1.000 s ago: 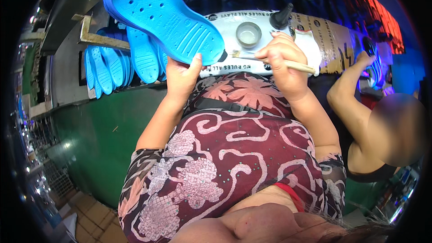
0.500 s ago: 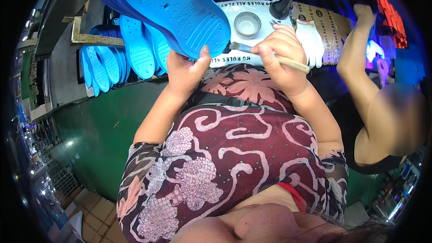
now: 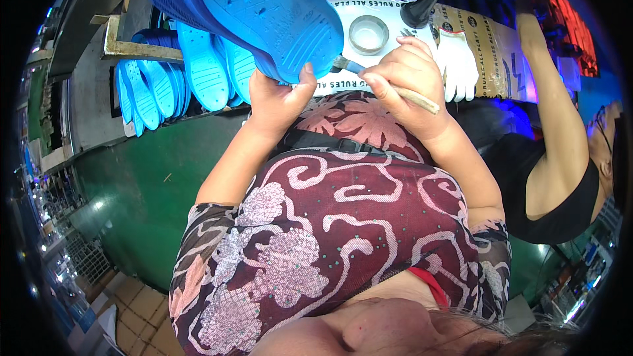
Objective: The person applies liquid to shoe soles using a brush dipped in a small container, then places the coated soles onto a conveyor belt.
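Left hand [image 3: 277,95] grips blue perforated sole [image 3: 264,13] by near edge, held up over bench. Right hand [image 3: 405,69] pinches brush [image 3: 386,82], bristles touching sole's right rim. Advice: steady sole, short even strokes along edge, avoid holes.

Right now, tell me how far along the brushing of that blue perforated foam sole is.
Looks done: blue soles racked at left, coating not visible. In hand: the left hand holds the blue perforated foam sole while the right hand sets the wooden-handled brush at its lower edge. Left: cannot tell; no wet coating shows.
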### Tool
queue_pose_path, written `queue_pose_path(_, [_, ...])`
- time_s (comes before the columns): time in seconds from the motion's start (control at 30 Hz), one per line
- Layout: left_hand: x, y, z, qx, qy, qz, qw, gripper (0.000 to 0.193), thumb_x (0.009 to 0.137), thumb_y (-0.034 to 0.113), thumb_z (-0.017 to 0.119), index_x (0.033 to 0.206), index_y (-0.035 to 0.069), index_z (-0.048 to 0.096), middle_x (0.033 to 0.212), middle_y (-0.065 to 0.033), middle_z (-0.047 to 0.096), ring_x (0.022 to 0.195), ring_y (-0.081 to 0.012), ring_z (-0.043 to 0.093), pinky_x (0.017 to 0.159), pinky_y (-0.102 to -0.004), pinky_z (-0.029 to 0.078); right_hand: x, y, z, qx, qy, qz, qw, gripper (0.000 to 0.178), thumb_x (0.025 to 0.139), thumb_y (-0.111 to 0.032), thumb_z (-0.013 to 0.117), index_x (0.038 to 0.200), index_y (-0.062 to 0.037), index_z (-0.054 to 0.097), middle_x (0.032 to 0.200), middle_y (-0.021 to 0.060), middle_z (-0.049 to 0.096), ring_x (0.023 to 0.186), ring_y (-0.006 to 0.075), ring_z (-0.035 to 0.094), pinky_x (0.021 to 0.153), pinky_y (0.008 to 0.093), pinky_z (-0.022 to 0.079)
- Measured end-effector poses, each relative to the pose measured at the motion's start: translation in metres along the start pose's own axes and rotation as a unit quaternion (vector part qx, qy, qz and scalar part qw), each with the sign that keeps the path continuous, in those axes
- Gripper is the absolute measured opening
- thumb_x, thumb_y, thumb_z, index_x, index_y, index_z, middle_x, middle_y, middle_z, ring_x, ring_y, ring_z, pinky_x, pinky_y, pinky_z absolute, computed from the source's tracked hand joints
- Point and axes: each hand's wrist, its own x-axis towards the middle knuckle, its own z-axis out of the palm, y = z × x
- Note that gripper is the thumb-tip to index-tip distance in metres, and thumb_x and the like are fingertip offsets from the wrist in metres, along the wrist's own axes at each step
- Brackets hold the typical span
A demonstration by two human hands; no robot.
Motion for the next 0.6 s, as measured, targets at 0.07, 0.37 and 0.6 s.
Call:
queue_pose_path(0.07, [0.002, 0.004, -0.001, -0.021, 0.004, 0.012, 1.000, 0.030, 0.071, 0.001, 0.063, 0.099, -0.001, 0.053, 0.083, -0.0094, 0.063, 0.074, -0.0135, 0.060, 0.067, -0.0273, 0.048, -0.001, 0.002, -0.005, 0.005, 0.000, 0.012, 1.000, 0.016, 0.077, -0.017, 0.063, 0.065, -0.0063, 0.062, 0.059, 0.0024, 0.055, 0.058, 0.0198, 0.052, 0.073, 0.0347, 0.040])
queue_pose_path(0.37, [0.007, 0.007, 0.007, -0.047, 0.040, 0.084, 0.995, 0.021, 0.073, 0.002, 0.062, 0.094, -0.001, 0.057, 0.090, -0.0098, 0.061, 0.079, -0.0171, 0.059, 0.071, -0.0280, 0.047, 0.003, -0.005, 0.001, 0.024, 0.025, 0.031, 0.999, 0.020, 0.078, -0.018, 0.061, 0.062, -0.0068, 0.062, 0.057, 0.0032, 0.056, 0.058, 0.0197, 0.054, 0.078, 0.0363, 0.041])
queue_pose_path(0.6, [0.010, 0.009, 0.003, 0.124, 0.033, 0.151, 0.980, 0.024, 0.074, 0.015, 0.060, 0.094, 0.001, 0.060, 0.087, -0.0118, 0.061, 0.075, -0.0255, 0.061, 0.067, -0.0340, 0.049, 0.002, -0.003, -0.003, 0.107, 0.087, 0.040, 0.990, 0.021, 0.081, -0.016, 0.059, 0.064, -0.0051, 0.062, 0.057, 0.0052, 0.056, 0.052, 0.0194, 0.048, 0.058, 0.0302, 0.034])
